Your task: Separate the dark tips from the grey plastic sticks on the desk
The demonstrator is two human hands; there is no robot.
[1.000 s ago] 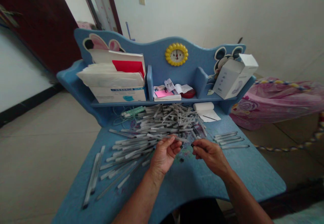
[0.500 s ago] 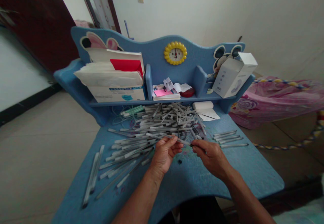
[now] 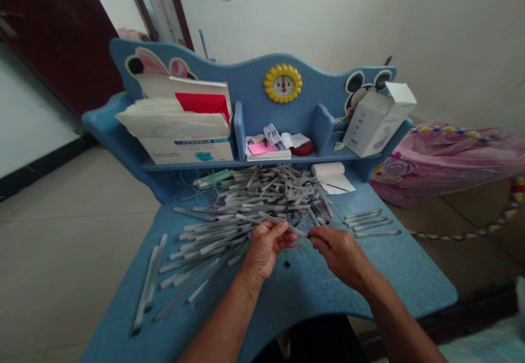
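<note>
My left hand (image 3: 270, 243) pinches a translucent pen (image 3: 296, 231) between thumb and fingers. At the pen's dark right end, my right hand (image 3: 334, 245) has its fingertips closed; what exactly they grip there is too small to make out fully. A small black piece (image 3: 287, 264), like a pen cap or plug, lies on the desk just below the hands. Beyond and left of them spreads a big heap of similar pens (image 3: 262, 191), with a looser row (image 3: 200, 248) near my left forearm. Several pens with dark ends (image 3: 369, 222) lie side by side at the right.
The blue desk (image 3: 336, 292) carries a raised shelf with a mask box (image 3: 192, 151), papers, a yellow clock (image 3: 283, 83) and a white box (image 3: 373, 125). A white paper roll (image 3: 328, 170) sits under the shelf. Two pens (image 3: 151, 275) lie at the left edge.
Both hands stay at the same pen, with hardly any shift. The whole view has moved slightly; the heap and rows look the same.
</note>
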